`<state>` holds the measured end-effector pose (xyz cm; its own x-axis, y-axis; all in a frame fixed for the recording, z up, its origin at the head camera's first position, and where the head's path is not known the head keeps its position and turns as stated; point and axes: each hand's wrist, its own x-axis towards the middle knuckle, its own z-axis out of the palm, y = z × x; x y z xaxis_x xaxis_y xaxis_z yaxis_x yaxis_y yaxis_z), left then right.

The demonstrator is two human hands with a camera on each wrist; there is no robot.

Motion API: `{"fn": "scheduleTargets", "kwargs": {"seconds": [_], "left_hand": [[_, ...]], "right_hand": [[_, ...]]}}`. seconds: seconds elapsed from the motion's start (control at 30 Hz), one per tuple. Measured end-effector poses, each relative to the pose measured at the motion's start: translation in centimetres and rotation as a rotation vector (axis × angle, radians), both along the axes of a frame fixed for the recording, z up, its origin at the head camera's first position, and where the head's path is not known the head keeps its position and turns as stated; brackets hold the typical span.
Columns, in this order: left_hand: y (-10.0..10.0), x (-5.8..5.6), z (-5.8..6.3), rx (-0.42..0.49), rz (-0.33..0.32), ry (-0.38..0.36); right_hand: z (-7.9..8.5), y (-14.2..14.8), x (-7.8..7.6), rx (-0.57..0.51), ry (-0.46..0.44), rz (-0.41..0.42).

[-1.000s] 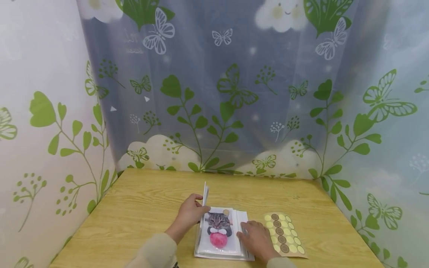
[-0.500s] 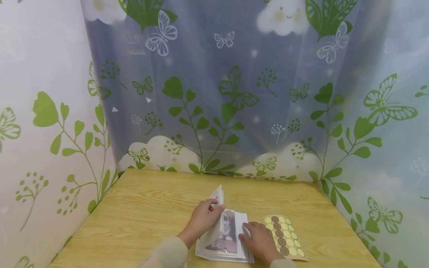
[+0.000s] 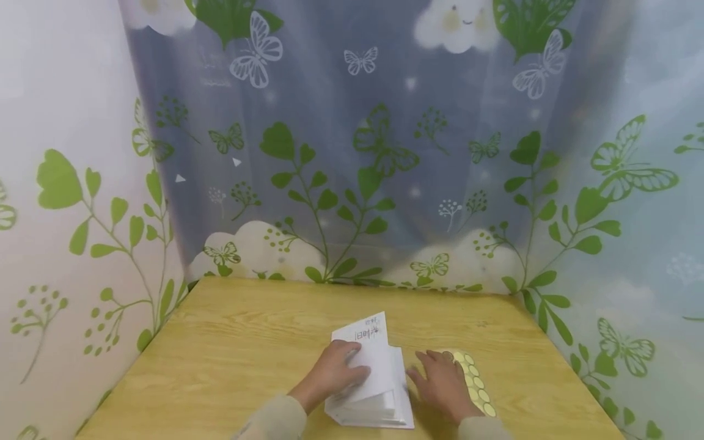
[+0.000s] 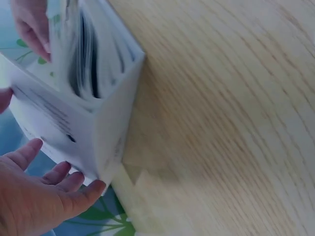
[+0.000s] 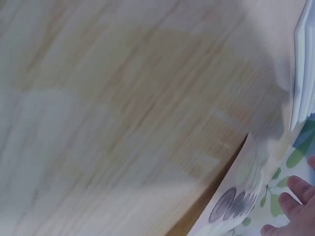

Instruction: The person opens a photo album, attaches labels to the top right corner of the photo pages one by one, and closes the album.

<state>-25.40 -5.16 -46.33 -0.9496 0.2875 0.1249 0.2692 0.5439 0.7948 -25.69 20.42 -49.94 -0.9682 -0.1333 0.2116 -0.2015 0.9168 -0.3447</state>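
Note:
A small white photo album [image 3: 374,360] sits on the wooden table, its cover with handwriting leaning over the pages. My left hand [image 3: 332,370] touches the outside of that cover with its fingers extended. In the left wrist view, the left hand [image 4: 44,201] has spread fingertips against the cover, and the album's pages [image 4: 91,54] stand fanned inside. Right of the album, my right hand [image 3: 442,382] is apart from it, fingers loosely extended, over part of a sheet of round yellow stickers [image 3: 477,385]. The right wrist view shows the right hand [image 5: 298,206] holding nothing.
The wood-grain table [image 3: 264,330] stretches around the album. A patterned curtain [image 3: 330,153] with leaves and butterflies stands along the table's back edge, with similar sheets at both sides.
The album's cover has swung rightward over the cat picture, which is now hidden. My left hand has changed from gripping the raised part to touching the cover. My right hand has left the album's right side.

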Motion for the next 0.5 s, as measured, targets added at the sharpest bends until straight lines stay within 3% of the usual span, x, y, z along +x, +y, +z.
{"fn": "scheduleTargets", "kwargs": {"seconds": [0.13,0.27,0.5], "left_hand": [[-0.1,-0.2,-0.8,-0.036,-0.01,-0.018],[0.5,-0.1,-1.3,-0.13,-0.01,-0.017],[2.5,0.5,-1.7,-0.343,0.033,0.131]], "right_hand": [[0.3,0.8,-0.2,-0.006,-0.042,-0.024],[0.4,1.7,-0.4,-0.022,-0.069,-0.05],[0.7,2.3,-0.4,-0.037,-0.084,-0.066]]}}
